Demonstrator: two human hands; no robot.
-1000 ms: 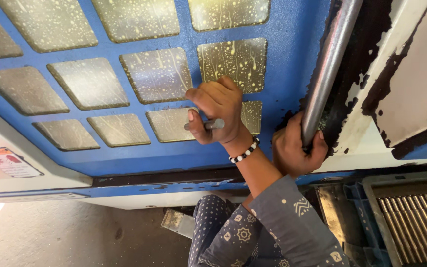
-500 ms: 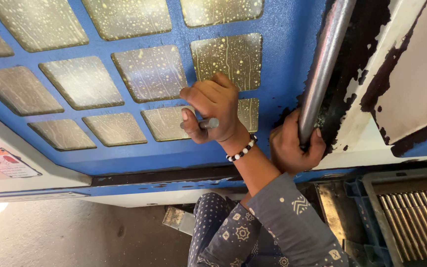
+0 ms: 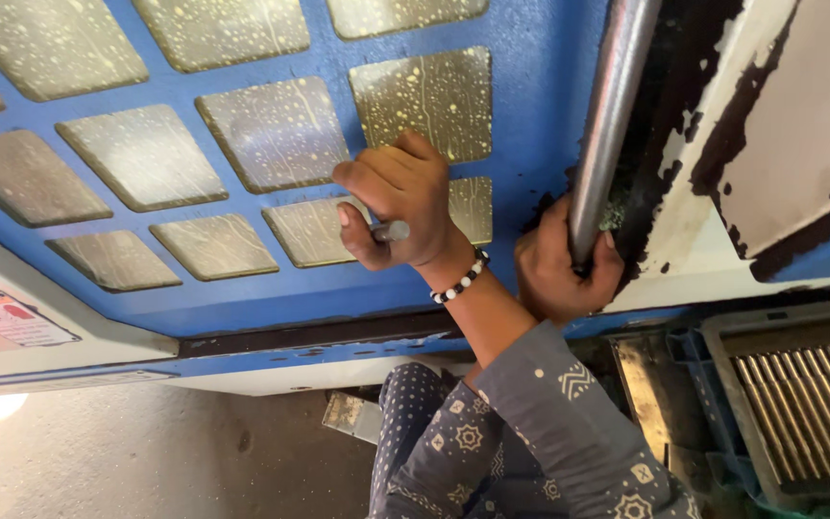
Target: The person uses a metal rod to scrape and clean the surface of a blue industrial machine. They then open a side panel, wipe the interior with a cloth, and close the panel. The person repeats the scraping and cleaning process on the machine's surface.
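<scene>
**Two hands on a blue grid panel and a steel bar**

The left hand [image 3: 398,204] is clenched around a small metal tool [image 3: 391,231], pressed against the blue panel [image 3: 521,115] of speckled square panes. The right hand [image 3: 559,264] grasps the steel bar [image 3: 612,106] just beside it. A beaded bracelet [image 3: 460,282] circles the left wrist. Peeling white paint lies to the right, a ribbed tray [image 3: 809,404] below. Most of the tool is hidden inside the fist; its tip cannot be made out.

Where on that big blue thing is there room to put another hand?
Free: the blue frame below the bottom row of brassy squares, left of the left hand. Crowded: around the metal bar, where the right hand clutches it beside the left wrist.
</scene>
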